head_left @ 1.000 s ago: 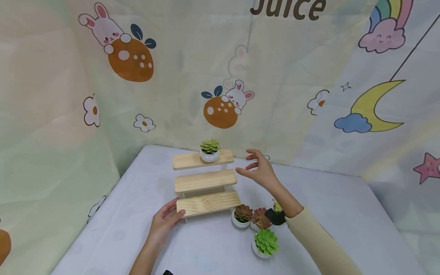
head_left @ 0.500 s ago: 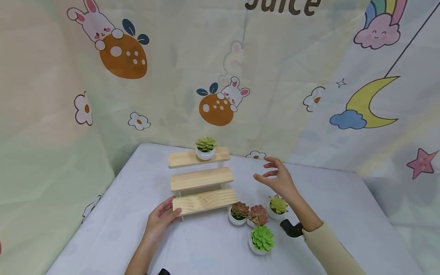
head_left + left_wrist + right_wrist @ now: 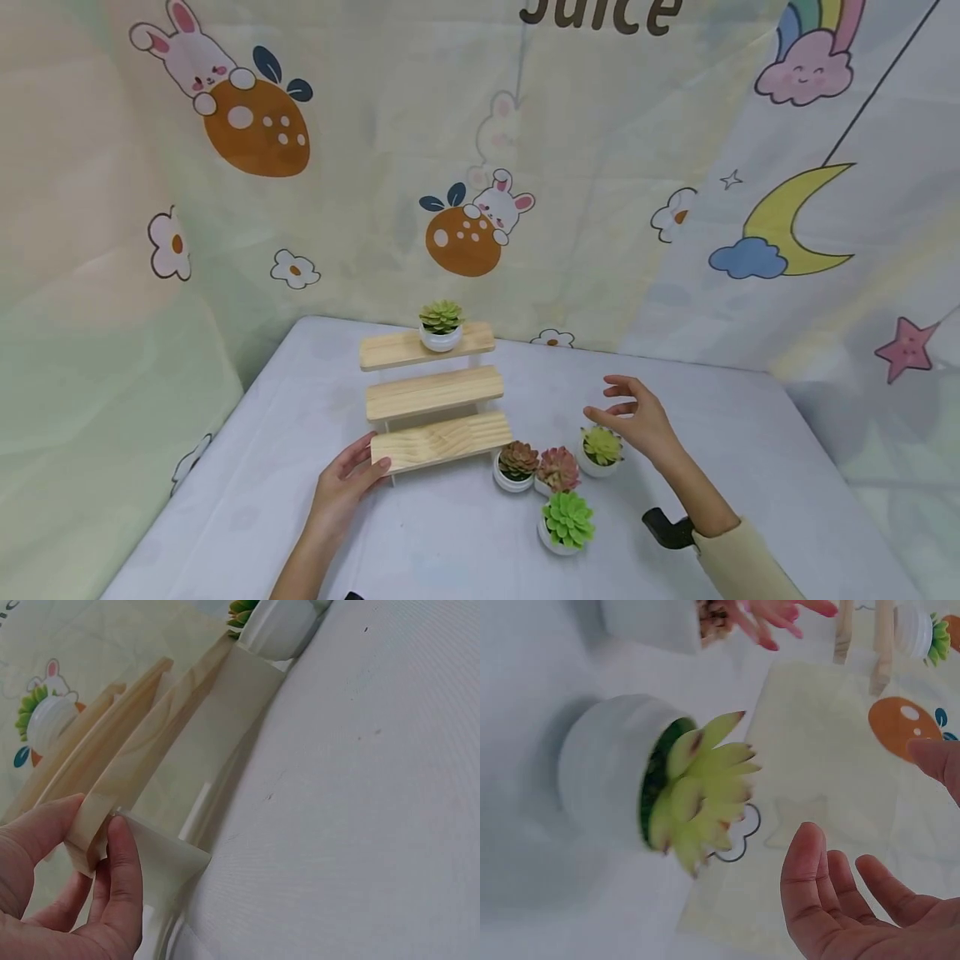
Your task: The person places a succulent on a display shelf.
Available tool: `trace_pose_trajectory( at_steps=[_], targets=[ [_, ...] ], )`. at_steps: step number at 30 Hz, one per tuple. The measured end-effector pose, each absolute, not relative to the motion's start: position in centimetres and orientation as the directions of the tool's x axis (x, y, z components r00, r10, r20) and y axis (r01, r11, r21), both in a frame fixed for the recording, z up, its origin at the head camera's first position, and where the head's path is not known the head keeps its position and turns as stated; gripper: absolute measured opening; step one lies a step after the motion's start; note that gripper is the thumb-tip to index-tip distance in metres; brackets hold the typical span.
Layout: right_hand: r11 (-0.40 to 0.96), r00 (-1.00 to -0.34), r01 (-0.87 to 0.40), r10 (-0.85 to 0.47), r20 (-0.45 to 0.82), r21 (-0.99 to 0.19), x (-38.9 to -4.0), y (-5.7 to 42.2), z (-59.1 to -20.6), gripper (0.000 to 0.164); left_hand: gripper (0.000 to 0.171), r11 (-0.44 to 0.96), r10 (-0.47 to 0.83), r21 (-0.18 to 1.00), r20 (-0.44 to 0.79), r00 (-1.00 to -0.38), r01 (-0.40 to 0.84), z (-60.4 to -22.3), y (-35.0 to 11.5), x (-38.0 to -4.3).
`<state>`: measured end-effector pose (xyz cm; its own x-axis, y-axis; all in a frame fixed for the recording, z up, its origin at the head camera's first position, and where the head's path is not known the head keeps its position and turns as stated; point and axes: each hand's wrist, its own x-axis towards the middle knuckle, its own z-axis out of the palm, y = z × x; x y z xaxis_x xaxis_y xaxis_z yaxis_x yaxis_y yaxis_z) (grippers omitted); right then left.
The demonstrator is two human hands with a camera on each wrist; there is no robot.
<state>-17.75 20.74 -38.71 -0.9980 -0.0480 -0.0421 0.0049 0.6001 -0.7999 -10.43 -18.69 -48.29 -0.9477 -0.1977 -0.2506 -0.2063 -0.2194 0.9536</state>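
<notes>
A three-tier wooden shelf [image 3: 435, 393] stands on the table, and a potted succulent [image 3: 441, 325] sits on its top board. My left hand [image 3: 347, 483] pinches the left end of the lowest board [image 3: 146, 754], thumb on top and fingers beneath. My right hand [image 3: 637, 419] hovers with relaxed, spread fingers and holds nothing. Closest to it is a yellow-green succulent [image 3: 600, 450] in a round white pot [image 3: 604, 769]. Beside that one stand a pink-red succulent [image 3: 558, 471], a dark reddish-brown succulent [image 3: 517, 462] and a bright green succulent [image 3: 567, 521], all in white pots.
A white cloth covers the table [image 3: 450, 550]. Behind it hangs a printed curtain [image 3: 360, 167] with rabbits, flowers and a moon. The brown succulent's pot is right at the shelf's lower right corner. A black strap piece [image 3: 667, 529] sits on my right wrist.
My right hand has moved right and down, away from the shelf and toward the yellow-green succulent. My left hand keeps its hold on the lowest board. The whole view has shifted slightly.
</notes>
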Motion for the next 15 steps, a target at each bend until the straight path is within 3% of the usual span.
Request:
trace_pose_trajectory(
  at_steps=[15],
  targets=[
    [0.631, -0.980, 0.144, -0.015, -0.198, -0.762, -16.0, 23.0, -42.2, 0.074, 0.062, -0.214, -0.184, 0.952, -0.260, -0.948, -0.219, -48.6, -18.8, -10.4]
  ],
)
